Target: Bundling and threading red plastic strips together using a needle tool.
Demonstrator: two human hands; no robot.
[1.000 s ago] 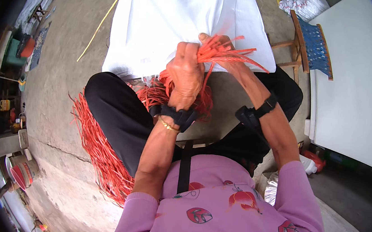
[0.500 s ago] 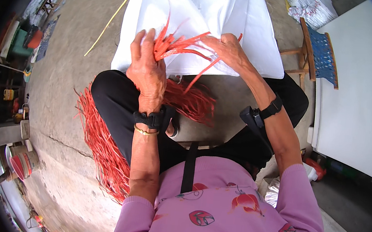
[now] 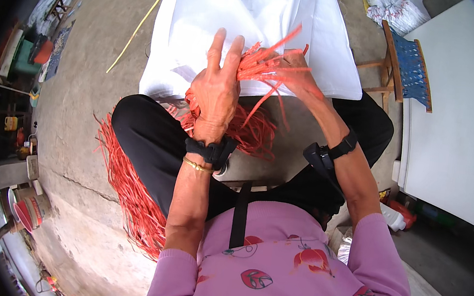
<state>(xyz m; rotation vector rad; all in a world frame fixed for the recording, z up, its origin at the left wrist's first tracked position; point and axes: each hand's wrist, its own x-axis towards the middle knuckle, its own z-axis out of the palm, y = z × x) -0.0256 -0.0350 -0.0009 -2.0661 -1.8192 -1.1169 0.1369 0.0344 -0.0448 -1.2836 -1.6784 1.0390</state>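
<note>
A bunch of flat red strips [image 3: 257,63] fans out to the right from my left hand [image 3: 217,91], whose thumb side closes on it while two fingers point up. More strip ends hang below that palm. My right hand [image 3: 297,76] is at the fanned ends, partly covered by them and blurred. Its fingers look closed on a red strip, with a short end showing past the fingertips. Both hands are above the near edge of a white sheet [image 3: 199,11]. Beneath, between my knees, lies a loose heap of red strips [image 3: 259,133].
A long pile of red strips [image 3: 134,195] lies on the floor beside my left leg. A yellow strip [image 3: 143,22] lies left of the sheet. At the right are a wooden chair with blue webbing [image 3: 410,71] and a large white panel [image 3: 459,125]. A white sack [image 3: 396,11] lies behind.
My left hand has moved right with the bunch, closer to my right hand. The strips now spread across my right hand, which has shifted slightly.
</note>
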